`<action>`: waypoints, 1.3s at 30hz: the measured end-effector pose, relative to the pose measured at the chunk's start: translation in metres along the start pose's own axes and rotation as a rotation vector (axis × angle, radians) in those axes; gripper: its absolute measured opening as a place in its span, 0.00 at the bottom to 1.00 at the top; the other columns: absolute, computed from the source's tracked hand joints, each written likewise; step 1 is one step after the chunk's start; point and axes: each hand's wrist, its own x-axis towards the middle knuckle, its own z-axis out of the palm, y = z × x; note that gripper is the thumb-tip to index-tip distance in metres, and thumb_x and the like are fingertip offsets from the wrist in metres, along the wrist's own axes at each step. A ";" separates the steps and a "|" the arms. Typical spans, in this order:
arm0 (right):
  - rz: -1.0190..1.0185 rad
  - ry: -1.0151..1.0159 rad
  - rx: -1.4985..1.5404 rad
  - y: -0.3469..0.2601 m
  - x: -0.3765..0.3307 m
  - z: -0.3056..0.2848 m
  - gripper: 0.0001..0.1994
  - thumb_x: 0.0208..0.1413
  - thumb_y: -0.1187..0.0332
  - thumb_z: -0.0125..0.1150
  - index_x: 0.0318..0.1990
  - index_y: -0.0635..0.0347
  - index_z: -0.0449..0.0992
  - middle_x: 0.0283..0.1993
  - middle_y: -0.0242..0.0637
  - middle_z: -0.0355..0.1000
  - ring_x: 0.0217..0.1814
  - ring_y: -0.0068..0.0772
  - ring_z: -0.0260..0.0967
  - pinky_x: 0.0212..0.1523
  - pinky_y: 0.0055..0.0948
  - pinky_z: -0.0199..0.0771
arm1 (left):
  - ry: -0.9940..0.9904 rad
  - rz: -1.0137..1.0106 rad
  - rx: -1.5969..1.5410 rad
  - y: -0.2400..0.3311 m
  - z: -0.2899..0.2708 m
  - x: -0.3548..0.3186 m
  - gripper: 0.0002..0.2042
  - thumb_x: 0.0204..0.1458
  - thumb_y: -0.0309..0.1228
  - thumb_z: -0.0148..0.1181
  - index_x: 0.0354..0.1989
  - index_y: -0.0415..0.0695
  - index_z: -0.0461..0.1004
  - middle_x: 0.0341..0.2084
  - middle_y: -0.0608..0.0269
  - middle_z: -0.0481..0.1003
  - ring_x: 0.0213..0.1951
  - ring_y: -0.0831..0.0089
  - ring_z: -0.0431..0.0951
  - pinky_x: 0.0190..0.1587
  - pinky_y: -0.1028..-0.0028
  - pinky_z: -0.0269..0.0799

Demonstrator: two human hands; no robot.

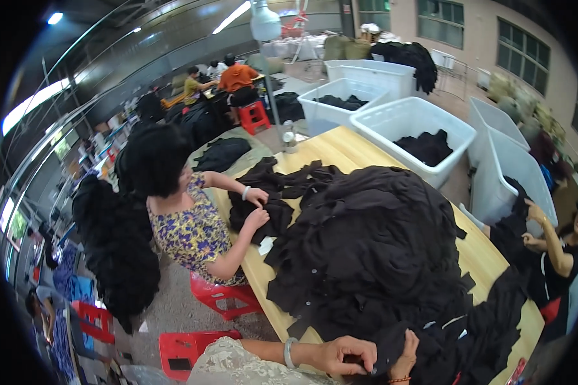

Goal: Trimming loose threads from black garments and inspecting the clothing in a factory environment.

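My left hand point(350, 356), a pale bangle at its wrist, is closed with thumb and fingers pinching the edge of a black garment point(384, 343) at the near edge of the table. Just to its right, my right hand point(404, 359), wearing a thin red bracelet, grips the same dark cloth; its fingers point up and part of its grip is hidden in the folds. Directly beyond both hands rises a large heap of black garments point(372, 237), with small pale tags or buttons showing on some pieces.
A wooden table point(343, 141) carries the heap. At its left, a person in a floral top point(192, 234) handles black cloth; another person point(552, 256) works at the right. White bins point(424, 109) stand beyond. Red stools point(180, 350) and a tall black pile point(115, 250) lie left.
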 end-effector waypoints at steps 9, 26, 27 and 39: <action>-0.038 -0.271 0.664 -0.071 0.049 -0.050 0.13 0.55 0.72 0.54 0.45 0.70 0.74 0.41 0.40 0.75 0.31 0.28 0.71 0.30 0.25 0.69 | 0.245 -0.028 0.730 -0.026 -0.012 -0.018 0.44 0.40 0.29 0.69 0.66 0.42 0.49 0.53 0.54 0.59 0.48 0.61 0.68 0.51 0.69 0.65; 0.080 -0.311 0.900 -0.055 0.017 -0.016 0.23 0.58 0.69 0.53 0.59 0.69 0.60 0.43 0.40 0.72 0.40 0.33 0.69 0.39 0.29 0.71 | 0.434 -0.219 0.413 -0.071 0.011 -0.035 0.38 0.33 0.25 0.68 0.58 0.35 0.59 0.49 0.48 0.70 0.55 0.58 0.70 0.58 0.68 0.63; 0.124 -0.299 0.925 -0.051 0.015 -0.012 0.23 0.58 0.69 0.53 0.60 0.69 0.60 0.43 0.39 0.72 0.40 0.33 0.69 0.39 0.29 0.71 | 0.443 -0.254 0.405 -0.069 0.012 -0.036 0.36 0.33 0.26 0.68 0.56 0.35 0.60 0.48 0.48 0.70 0.54 0.58 0.70 0.57 0.68 0.64; 0.175 -0.440 1.097 -0.091 0.029 -0.017 0.20 0.55 0.75 0.53 0.55 0.76 0.66 0.42 0.50 0.76 0.21 0.25 0.71 0.15 0.20 0.63 | 0.449 -0.304 0.315 -0.087 0.011 -0.050 0.32 0.37 0.27 0.65 0.54 0.35 0.60 0.43 0.47 0.74 0.50 0.55 0.74 0.52 0.67 0.68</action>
